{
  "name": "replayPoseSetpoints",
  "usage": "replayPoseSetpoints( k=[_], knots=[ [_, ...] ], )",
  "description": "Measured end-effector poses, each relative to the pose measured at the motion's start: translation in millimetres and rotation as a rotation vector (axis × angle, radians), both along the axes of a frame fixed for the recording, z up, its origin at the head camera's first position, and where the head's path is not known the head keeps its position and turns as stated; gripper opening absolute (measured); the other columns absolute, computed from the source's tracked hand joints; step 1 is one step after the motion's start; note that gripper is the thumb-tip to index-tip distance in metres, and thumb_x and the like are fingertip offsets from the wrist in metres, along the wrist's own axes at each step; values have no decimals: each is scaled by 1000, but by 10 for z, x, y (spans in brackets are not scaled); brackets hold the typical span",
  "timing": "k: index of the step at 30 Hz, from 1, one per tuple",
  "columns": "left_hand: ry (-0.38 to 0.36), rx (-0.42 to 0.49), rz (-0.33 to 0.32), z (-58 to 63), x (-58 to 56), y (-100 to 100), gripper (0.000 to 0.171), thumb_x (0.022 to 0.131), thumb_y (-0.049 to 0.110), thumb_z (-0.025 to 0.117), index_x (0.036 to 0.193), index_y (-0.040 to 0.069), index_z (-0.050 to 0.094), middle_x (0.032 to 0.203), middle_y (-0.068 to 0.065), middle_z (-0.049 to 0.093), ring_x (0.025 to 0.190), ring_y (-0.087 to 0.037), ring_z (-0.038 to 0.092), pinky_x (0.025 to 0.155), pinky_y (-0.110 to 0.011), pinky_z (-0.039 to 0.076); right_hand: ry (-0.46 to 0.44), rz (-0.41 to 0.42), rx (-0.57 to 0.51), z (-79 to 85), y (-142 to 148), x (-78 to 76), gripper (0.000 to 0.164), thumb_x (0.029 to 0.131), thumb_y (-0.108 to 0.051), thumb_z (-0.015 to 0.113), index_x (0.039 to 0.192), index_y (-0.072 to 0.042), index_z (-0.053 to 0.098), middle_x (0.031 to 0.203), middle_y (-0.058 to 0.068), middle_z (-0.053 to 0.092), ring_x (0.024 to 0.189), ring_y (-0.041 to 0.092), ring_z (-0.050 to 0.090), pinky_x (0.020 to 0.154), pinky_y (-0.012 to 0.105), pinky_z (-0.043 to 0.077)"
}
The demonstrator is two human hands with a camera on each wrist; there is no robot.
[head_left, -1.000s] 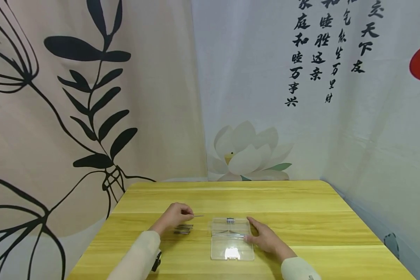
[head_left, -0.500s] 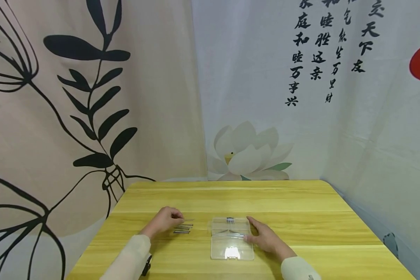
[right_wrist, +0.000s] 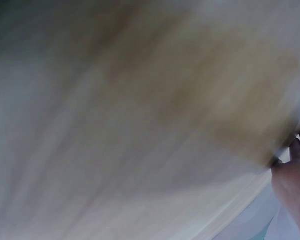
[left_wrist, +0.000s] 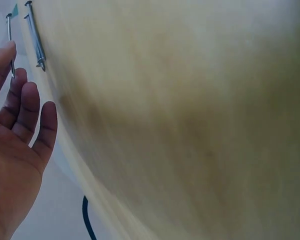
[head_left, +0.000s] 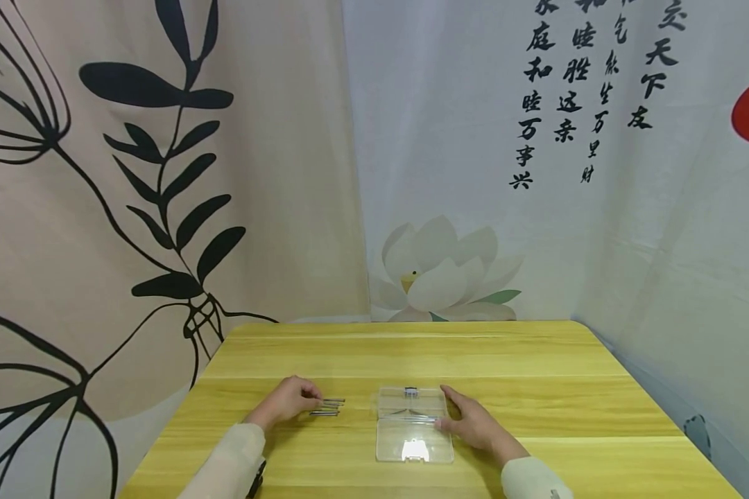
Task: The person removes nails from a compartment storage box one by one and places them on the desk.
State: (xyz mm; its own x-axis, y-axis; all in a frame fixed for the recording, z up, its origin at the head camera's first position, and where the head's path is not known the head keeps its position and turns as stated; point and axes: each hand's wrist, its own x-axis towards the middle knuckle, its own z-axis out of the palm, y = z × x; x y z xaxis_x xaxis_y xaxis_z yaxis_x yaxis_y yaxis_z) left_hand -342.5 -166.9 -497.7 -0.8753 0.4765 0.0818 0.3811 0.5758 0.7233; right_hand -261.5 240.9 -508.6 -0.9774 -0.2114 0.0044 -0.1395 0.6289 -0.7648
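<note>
My left hand point(head_left: 289, 400) pinches a nail point(left_wrist: 10, 31) between thumb and fingertip, as the left wrist view shows. Right beside it, several more silver nails point(head_left: 329, 407) lie on the table, roughly side by side. A clear plastic box point(head_left: 413, 443) with its lid folded open lies right of the nails. My right hand point(head_left: 476, 424) holds the box's right side, thumb near the hinge line and fingers at the far corner. Thin silvery pieces show along the middle of the box, too small to tell. In the right wrist view the fingers are partly cut off.
Both hands work over a yellow wood-grain table point(head_left: 555, 388). Behind it hangs a printed curtain point(head_left: 299, 173) with plants, a lotus and writing. A small dark-and-white label point(head_left: 410, 393) sits at the far part of the box.
My left hand has moved left and nearer to me with the nail, from beyond the loose nails to their left side. My right hand and the box stay in place.
</note>
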Motion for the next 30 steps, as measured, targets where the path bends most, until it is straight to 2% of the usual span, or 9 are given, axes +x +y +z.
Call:
replayPoseSetpoints(
  k=[12,19,30],
  knots=[
    [-4,15,-1,-36,32,39,5,90,10,73,87,7,75,80,2,65,67,-13,52,55,-26,44,8,-6,17,-17,12,-12,79,90,-33,73,154,-6,34,153,26,34,139,51,29,108,67,22],
    [-15,-10,2,-65,18,38,5,91,12,72,89,9,75,78,4,64,63,-10,50,54,-26,43,-4,-2,9,-14,23,-17,81,90,-34,73,154,-6,33,154,25,34,139,50,29,108,66,23],
    [-24,-5,5,-68,34,52,6,91,12,73,90,6,74,80,0,66,66,-14,52,55,-27,45,1,-7,20,-36,27,-25,81,90,-36,73,154,-6,33,153,25,35,139,50,30,108,66,24]
  ],
)
